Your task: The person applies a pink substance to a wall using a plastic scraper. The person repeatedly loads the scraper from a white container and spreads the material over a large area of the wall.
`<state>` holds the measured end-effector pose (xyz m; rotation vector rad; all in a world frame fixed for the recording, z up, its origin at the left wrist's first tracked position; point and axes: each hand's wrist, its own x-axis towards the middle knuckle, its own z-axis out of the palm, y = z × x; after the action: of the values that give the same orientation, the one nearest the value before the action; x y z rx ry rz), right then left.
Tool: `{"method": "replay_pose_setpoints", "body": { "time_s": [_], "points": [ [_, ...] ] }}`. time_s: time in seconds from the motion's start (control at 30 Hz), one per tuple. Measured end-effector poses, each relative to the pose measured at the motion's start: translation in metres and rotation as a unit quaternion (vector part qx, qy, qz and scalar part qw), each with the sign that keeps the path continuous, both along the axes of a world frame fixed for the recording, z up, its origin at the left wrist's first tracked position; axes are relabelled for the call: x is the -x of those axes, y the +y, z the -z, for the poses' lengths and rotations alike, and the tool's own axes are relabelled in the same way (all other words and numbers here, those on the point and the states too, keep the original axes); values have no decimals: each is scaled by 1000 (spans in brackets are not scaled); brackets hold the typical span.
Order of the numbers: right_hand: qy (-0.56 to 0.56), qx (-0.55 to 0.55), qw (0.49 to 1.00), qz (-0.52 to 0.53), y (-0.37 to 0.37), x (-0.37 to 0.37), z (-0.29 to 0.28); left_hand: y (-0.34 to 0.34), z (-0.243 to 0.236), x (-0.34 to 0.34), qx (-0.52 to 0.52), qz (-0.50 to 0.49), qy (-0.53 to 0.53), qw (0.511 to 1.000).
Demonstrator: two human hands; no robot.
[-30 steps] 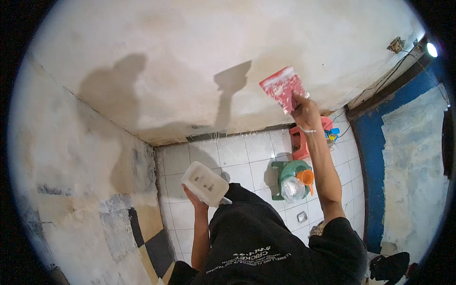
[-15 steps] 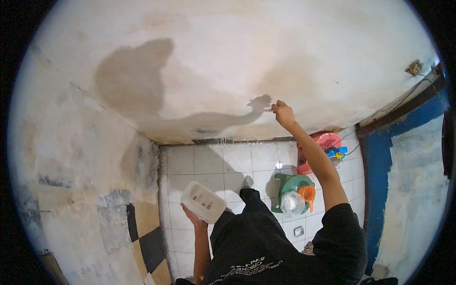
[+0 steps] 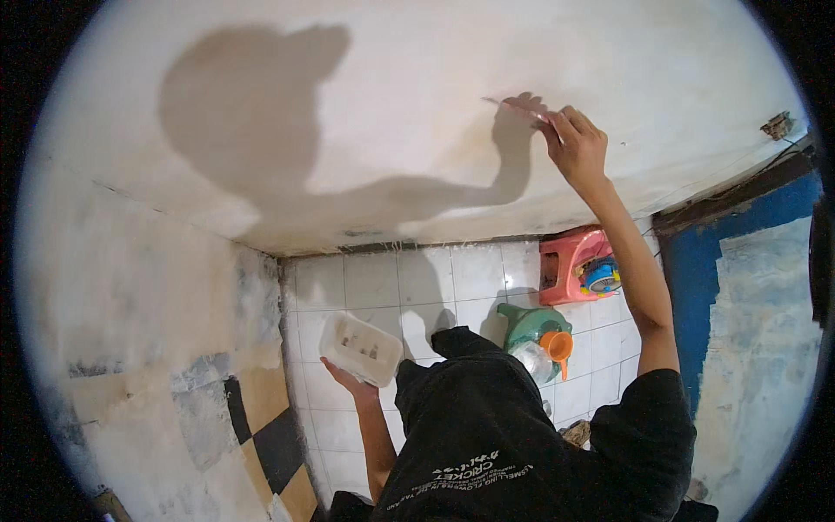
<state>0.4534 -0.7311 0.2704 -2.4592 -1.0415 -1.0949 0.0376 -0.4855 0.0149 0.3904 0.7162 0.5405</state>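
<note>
Before the far wall (image 3: 417,52), the person's right hand (image 3: 578,148) is holding a thin, reddish scraper (image 3: 526,110), the fingers gripping it at its right end. Its blade is pointing left, seen almost edge-on, and is lying close to the plaster; whether the edge is touching cannot be told. Dark shadows of the head, arm and hand are falling across the wall to the left.

Lower and nearer, on the left, the left hand (image 3: 352,381) is supporting a white container (image 3: 374,344) over the tiled floor (image 3: 426,270). The fingers are holding it from its near left side, partly hidden beneath it. Dark patches are showing inside the container.

To the right of the container, a green stool (image 3: 522,320) is standing on the tiles, with an orange scoop (image 3: 557,345) and a clear plastic bag (image 3: 529,355) beside each other on its near side. Beyond it, nearer the far wall, a pink stool (image 3: 561,261) is standing, with a small blue fan (image 3: 602,277) sitting at its right side.
</note>
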Motion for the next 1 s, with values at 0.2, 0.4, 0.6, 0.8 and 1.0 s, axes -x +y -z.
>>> {"method": "replay_pose_setpoints", "body": {
  "time_s": [0.2, 0.4, 0.6, 0.8, 1.0],
  "points": [
    [209, 163, 964, -23, -20, -4, 133, -18, -10, -66, -45, 32, -5, 998],
    [56, 154, 985, -47, -30, -48, 148, -20, -8, -95, -17, 33, -9, 999],
    [-49, 39, 998, -24, -42, -24, -36, -40, 4, -91, -13, 47, -6, 999],
    [101, 78, 992, -10, -65, -14, 22, -47, 9, -100, -20, 62, 6, 998],
    [95, 226, 969, 23, -85, -63, 80, -24, 22, -111, -22, 54, 32, 998]
  ]
}}
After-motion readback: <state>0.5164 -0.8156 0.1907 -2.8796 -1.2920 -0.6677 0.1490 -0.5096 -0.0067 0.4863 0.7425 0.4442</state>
